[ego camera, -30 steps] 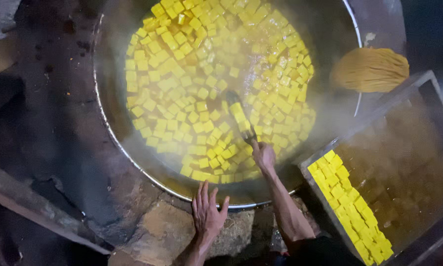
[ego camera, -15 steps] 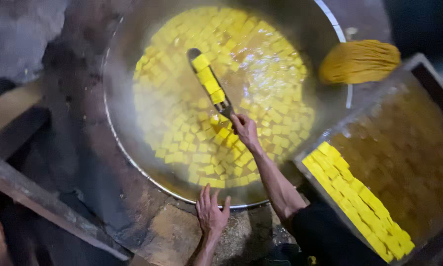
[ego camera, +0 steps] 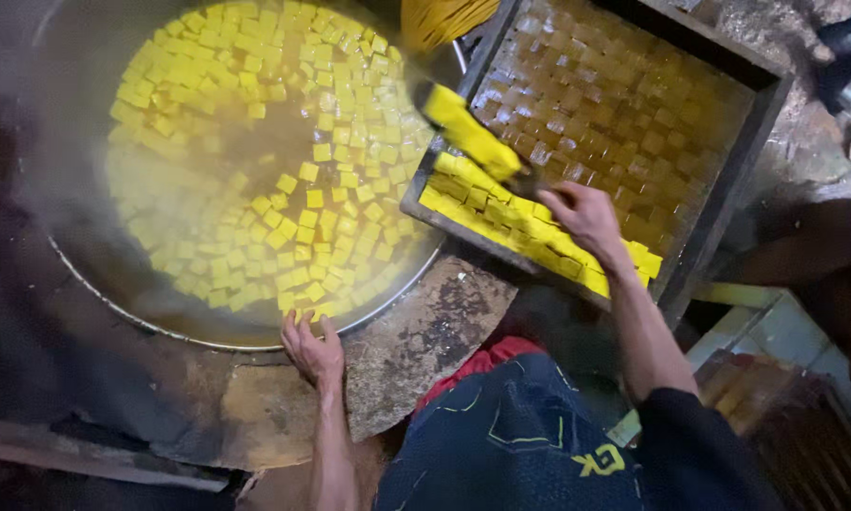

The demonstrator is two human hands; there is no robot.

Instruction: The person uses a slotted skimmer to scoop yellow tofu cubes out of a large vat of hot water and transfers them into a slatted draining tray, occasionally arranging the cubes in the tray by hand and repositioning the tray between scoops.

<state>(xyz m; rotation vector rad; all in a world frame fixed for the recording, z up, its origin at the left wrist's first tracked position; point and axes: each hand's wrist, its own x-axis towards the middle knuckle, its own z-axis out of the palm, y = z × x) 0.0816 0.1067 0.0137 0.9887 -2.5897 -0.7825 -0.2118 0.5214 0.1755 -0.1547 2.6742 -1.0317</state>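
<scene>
A big round metal wok (ego camera: 85,274) holds steaming yellow liquid with several yellow cubes (ego camera: 283,123) floating in it. My right hand (ego camera: 585,216) grips the handle of a long flat ladle (ego camera: 468,132) that carries a row of yellow cubes, held over the near edge of a dark wooden tray (ego camera: 728,189). Yellow cubes (ego camera: 530,227) lie in rows along the tray's near side. My left hand (ego camera: 312,350) rests flat, fingers spread, on the stone ledge at the wok's rim.
The wok sits in a rough stone and clay stove (ego camera: 425,331). A yellow bundle (ego camera: 440,17) lies at the wok's far edge. Brownish wet squares (ego camera: 615,114) fill the rest of the tray. Pale boxes (ego camera: 776,331) stand at the right.
My right hand has swung the ladle out of the wok and over to the tray on the right, loaded with cubes. The left hand has stayed on the ledge.
</scene>
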